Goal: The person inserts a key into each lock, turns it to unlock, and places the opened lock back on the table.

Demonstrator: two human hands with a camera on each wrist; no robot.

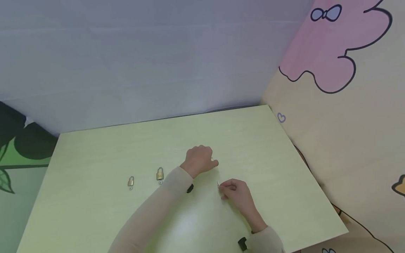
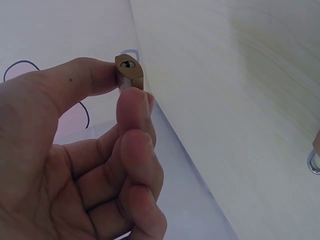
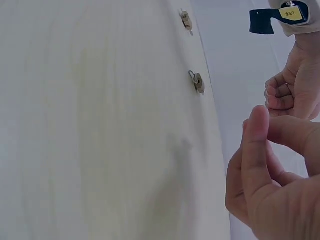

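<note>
My left hand (image 1: 199, 160) pinches a small brass padlock (image 2: 131, 72) between thumb and index finger, its other fingers curled below. The keyhole end of the padlock faces the left wrist camera, and part of the body is hidden by the fingertip. Lower and to the right, close over the table, my right hand (image 1: 236, 193) pinches a small silvery key (image 1: 218, 183). The key's rounded metal end (image 2: 313, 164) peeks in at the right edge of the left wrist view. In the right wrist view, the fingers hide the key.
Two more brass padlocks lie on the pale table (image 1: 95, 218) left of the hands. The larger padlock (image 1: 160, 174) and the smaller padlock (image 1: 130, 181) each have a key at the bottom. A grey-white wall (image 1: 142, 70) borders the far table edge.
</note>
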